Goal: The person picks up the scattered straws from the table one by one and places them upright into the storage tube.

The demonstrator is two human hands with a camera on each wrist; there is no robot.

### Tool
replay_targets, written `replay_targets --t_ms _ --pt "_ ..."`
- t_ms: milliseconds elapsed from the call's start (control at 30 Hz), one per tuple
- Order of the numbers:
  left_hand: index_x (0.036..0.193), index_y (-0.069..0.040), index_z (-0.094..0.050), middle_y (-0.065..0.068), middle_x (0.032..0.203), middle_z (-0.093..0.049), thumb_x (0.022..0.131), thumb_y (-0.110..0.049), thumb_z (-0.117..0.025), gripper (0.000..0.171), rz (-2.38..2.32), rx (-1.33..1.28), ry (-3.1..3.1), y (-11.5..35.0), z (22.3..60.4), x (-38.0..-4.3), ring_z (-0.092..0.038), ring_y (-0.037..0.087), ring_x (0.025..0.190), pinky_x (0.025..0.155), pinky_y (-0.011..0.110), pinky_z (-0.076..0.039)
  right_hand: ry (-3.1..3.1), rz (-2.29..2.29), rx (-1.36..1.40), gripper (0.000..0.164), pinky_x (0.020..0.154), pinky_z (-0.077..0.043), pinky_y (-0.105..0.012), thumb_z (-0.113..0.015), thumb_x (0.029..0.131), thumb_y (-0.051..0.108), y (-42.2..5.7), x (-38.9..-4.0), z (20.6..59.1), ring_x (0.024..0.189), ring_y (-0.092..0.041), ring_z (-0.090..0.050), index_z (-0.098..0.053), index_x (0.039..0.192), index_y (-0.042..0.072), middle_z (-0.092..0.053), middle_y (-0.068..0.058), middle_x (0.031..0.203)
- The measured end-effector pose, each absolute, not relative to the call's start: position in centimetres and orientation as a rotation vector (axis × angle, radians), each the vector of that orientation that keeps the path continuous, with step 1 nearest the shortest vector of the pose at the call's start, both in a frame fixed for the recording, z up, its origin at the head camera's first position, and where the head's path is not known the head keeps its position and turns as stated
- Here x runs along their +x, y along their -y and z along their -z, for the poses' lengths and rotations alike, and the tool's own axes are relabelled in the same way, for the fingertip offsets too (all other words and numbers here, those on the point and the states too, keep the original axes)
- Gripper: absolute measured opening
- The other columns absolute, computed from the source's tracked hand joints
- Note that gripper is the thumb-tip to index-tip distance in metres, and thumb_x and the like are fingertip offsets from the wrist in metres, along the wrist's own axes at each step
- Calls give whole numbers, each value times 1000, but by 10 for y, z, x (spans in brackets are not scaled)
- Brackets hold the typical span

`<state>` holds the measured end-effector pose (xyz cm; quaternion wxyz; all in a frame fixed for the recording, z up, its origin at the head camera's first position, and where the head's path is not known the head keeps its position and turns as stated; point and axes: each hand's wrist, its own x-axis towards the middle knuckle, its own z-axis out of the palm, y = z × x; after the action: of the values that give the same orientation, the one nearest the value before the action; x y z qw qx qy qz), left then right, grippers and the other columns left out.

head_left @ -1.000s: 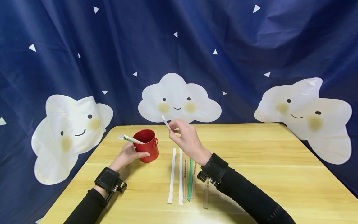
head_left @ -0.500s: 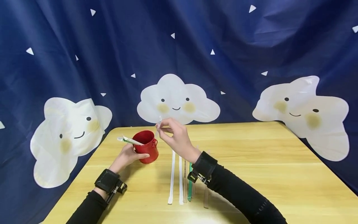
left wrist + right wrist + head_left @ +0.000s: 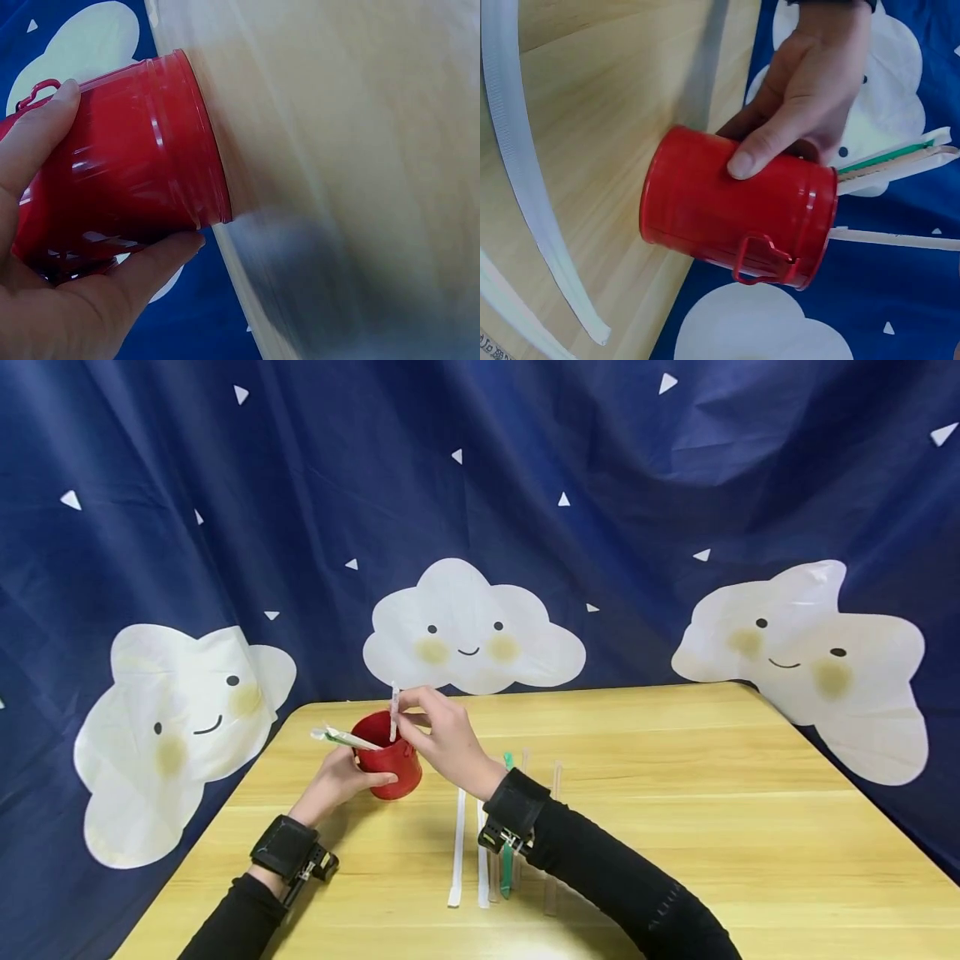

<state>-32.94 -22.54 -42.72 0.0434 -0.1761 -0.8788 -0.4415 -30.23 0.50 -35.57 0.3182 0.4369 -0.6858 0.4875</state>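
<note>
My left hand (image 3: 339,783) grips a small red metal bucket (image 3: 401,770) by its side, thumb across the front, as the left wrist view also shows. Several paper-wrapped drinking straws (image 3: 348,738), one green, lean out over the bucket's left rim. Between thumb and fingers, my right hand (image 3: 444,740) pinches another wrapped straw (image 3: 394,697), nearly upright. Its lower end is inside the bucket's mouth. In the right wrist view this pale straw (image 3: 896,239) sticks out past the rim, apart from the leaning bunch (image 3: 892,161).
Below my right forearm, several wrapped straws lie side by side on the wooden table (image 3: 675,827): white ones (image 3: 457,852), a green one (image 3: 507,868) and clear ones (image 3: 551,893). A dark blue curtain (image 3: 630,460) with cloud prints hangs behind the table's far edge.
My right hand has moved left to the bucket, turning its straw from tilted to upright and bringing the lower end into the mouth. The left hand keeps holding the bucket in place.
</note>
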Motion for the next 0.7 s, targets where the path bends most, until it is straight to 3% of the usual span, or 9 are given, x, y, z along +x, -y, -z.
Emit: replay_targets --t_ms 700 --pt "142 -7 -53 16 136 -60 77 -22 -91 77 1275 -529 2696 228 426 -328 -56 32 123 104 52 -46 2150 -1160 1005 15 85 -51 -10 -66 97 4 28 -323 365 95 -11 -71 -67 112 6 -72 -5 105"
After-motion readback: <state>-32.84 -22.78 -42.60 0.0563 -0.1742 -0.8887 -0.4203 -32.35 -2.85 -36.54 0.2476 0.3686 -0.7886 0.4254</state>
